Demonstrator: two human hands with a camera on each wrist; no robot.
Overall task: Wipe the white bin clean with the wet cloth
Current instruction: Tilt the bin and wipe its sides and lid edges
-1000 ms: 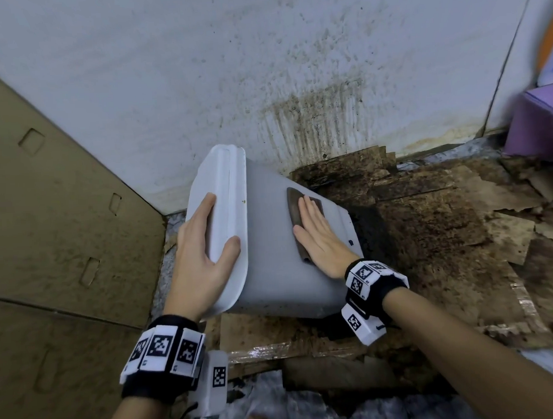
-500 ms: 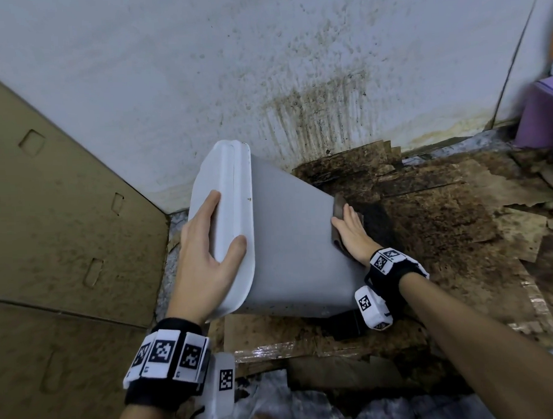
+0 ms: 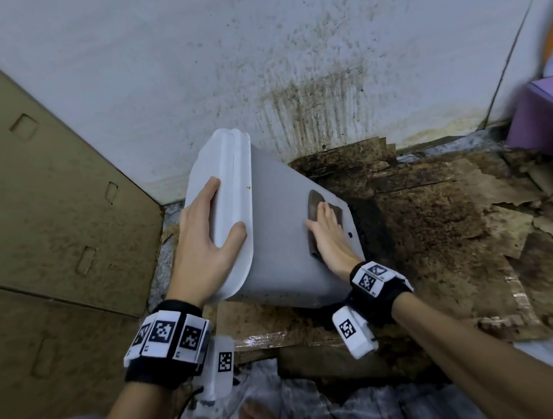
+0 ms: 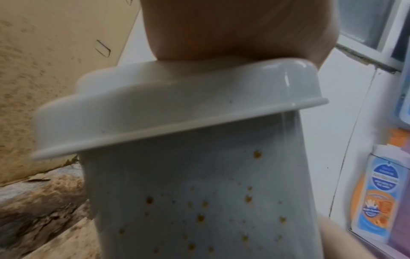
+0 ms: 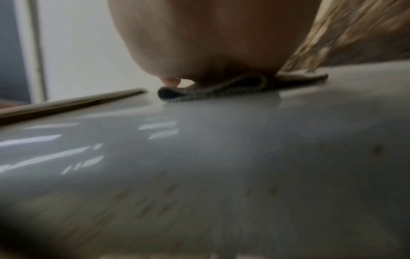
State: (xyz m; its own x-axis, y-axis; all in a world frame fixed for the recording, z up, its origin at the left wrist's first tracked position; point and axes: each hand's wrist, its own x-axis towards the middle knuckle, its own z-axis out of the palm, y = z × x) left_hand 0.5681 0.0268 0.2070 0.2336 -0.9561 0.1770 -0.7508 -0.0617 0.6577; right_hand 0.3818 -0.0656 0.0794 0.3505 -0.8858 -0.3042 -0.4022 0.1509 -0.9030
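The white bin [image 3: 279, 246] lies tilted on its side, lid end to the left, base toward the stained wall. My left hand [image 3: 204, 243] grips the lid's edge, fingers over the lid face and thumb on its rim. My right hand [image 3: 329, 238] presses flat on the dark wet cloth [image 3: 314, 205], which lies on the bin's upper side near the base. In the left wrist view the bin wall [image 4: 199, 201] carries several orange-brown specks below the lid [image 4: 177, 108]. In the right wrist view the folded cloth [image 5: 221, 91] sits under my palm [image 5: 210, 35] on the wet, streaked bin wall [image 5: 221, 157].
The dirty, spattered wall [image 3: 295, 67] stands right behind the bin. Brown cardboard panels [image 3: 49, 201] close off the left. Soiled, torn cardboard [image 3: 442, 235] covers the floor to the right, and a purple box [image 3: 538, 115] stands at the far right. Crumpled plastic sheeting [image 3: 291, 403] lies nearest me.
My right hand slid the cloth along the bin's side to the base end, then back a little toward the lid. The left hand kept its hold on the lid.
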